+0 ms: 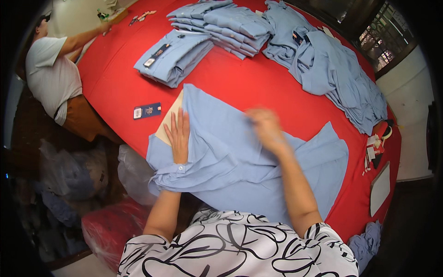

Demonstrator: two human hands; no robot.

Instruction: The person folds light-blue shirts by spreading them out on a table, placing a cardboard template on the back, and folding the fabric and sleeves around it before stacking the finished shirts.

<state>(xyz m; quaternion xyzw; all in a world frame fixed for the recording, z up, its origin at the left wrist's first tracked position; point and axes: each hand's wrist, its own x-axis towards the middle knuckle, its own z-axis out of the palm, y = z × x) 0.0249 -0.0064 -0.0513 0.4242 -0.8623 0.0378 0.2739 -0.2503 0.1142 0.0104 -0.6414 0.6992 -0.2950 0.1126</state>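
Observation:
A light blue shirt (226,134) lies spread in front of me, partly hanging over the near table edge. My left hand (179,138) rests flat with fingers spread, over a cream card (171,115) at the shirt's left side. A buttoned blue cuff lies across that wrist. Over the shirt's upper right edge is my right hand (265,127), bent inward and smeared by motion; its fingers cannot be made out clearly. Left of the card lies a dark blue hang tag (147,111) on the red cloth.
The red-covered table (230,78) carries folded shirts (173,55), a taller stack (235,27) and a heap of loose shirts (323,69). Tape and small tools (380,143) lie at the right edge. A person (55,74) stands far left. Plastic bags (115,226) sit below.

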